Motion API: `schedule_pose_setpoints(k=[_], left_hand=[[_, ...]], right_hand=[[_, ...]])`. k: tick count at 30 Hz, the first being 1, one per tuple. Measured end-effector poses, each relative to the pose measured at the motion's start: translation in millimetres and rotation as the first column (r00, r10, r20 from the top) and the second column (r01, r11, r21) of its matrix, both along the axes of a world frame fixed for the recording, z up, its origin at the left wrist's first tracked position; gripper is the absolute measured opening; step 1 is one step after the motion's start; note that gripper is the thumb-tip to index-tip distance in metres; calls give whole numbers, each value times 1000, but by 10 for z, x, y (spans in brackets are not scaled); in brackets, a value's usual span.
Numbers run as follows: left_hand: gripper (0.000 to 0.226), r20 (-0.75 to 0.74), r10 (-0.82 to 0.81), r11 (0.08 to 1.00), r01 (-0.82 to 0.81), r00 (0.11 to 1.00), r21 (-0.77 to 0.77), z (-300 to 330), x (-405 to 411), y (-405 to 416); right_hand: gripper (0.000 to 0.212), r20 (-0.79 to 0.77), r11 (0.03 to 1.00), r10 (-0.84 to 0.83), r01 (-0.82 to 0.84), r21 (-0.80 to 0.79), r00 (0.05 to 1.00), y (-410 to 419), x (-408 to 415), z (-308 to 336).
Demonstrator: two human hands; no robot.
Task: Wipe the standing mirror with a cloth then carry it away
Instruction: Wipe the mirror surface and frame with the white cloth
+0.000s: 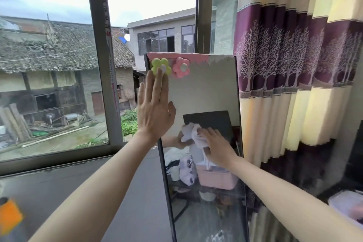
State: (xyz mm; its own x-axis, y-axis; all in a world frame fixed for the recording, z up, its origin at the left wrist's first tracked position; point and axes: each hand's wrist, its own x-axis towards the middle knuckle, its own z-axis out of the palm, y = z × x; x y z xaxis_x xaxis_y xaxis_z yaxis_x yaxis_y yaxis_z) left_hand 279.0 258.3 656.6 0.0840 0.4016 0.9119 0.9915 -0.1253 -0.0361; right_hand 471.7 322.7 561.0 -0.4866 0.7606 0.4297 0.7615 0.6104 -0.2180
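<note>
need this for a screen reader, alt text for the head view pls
A person's right hand presses a white cloth against a standing mirror by a window, while the left hand lies flat on its upper left edge, fingers reaching a green flower decoration.

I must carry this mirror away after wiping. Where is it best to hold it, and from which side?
Probably by its two long side edges, one hand from each side. The mirror stands upright, tall and narrow, with thin dark edges. The left hand lies flat at the left edge already; the right hand holds the cloth. Avoid the flower decorations on top.
</note>
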Motion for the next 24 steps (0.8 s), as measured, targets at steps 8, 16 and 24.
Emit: schedule_pose_setpoints(k=[8, 16, 24], left_hand=[[61, -17, -41, 998, 42, 999, 39, -175, -58, -4], [60, 57, -106, 990, 111, 993, -83, -210, -144, -79], [63, 159, -95, 989, 112, 983, -99, -328, -237, -119]], right_hand=[[21, 13, 986, 16, -18, 163, 1000, -82, 125, 512], [39, -407, 920, -32, 186, 344, 913, -100, -398, 1005], [30, 345, 978, 198, -165, -124, 917, -384, -158, -234]])
